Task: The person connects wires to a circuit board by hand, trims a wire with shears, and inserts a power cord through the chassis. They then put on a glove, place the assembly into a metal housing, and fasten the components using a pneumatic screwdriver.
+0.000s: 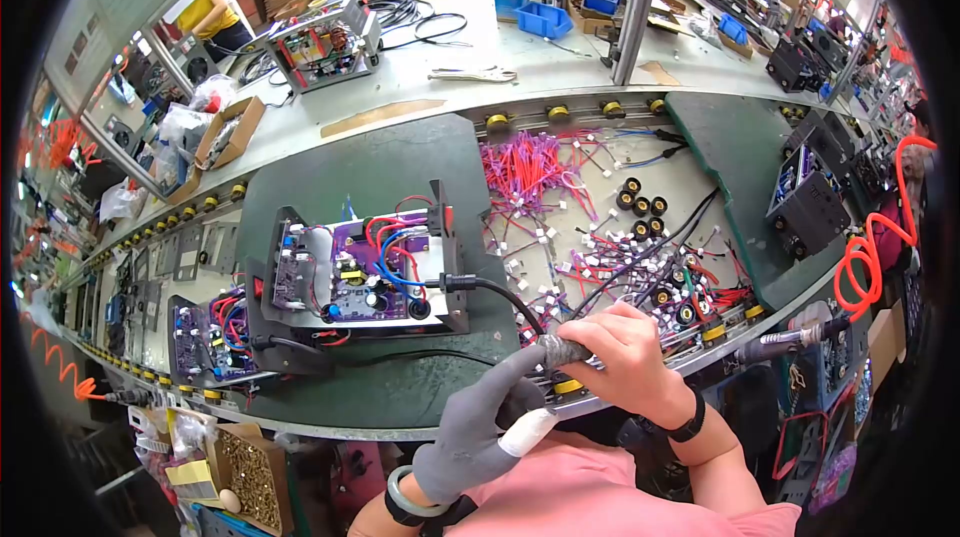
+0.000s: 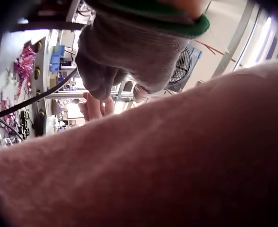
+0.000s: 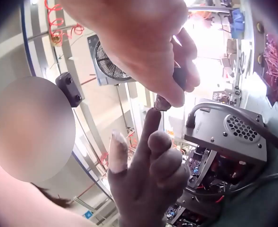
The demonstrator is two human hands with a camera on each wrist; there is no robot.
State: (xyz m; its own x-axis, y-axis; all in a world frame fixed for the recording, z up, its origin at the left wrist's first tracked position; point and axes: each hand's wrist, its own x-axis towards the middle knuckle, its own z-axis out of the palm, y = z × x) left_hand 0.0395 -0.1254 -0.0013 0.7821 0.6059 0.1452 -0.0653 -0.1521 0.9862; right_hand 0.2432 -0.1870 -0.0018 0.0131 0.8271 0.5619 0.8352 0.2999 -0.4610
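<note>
My left hand (image 1: 465, 442), in a grey glove with a white covering on the thumb (image 1: 527, 432), stretches its index finger toward my right hand while its other fingers bend loosely. The bare right hand (image 1: 625, 357) pinches a dark grey, wrinkled wrapping (image 1: 560, 350) at that index fingertip. In the right wrist view the wrapping (image 3: 162, 103) shows between the right thumb and the gloved finger; the right fingers hide part of it. Behind the hands, an open-cased electrical unit (image 1: 440, 309) with a purple circuit board sits on a green board (image 1: 400, 157), its black cable (image 1: 500, 289) running toward them.
Red and purple wire bundles (image 1: 525, 172), white connectors and black round parts (image 1: 640, 205) lie right of the green board. A second circuit unit (image 1: 210, 337) stands at the left. An orange coiled hose with a power screwdriver (image 1: 790, 340) is at the right, and brass screws (image 1: 250, 477) fill a box below.
</note>
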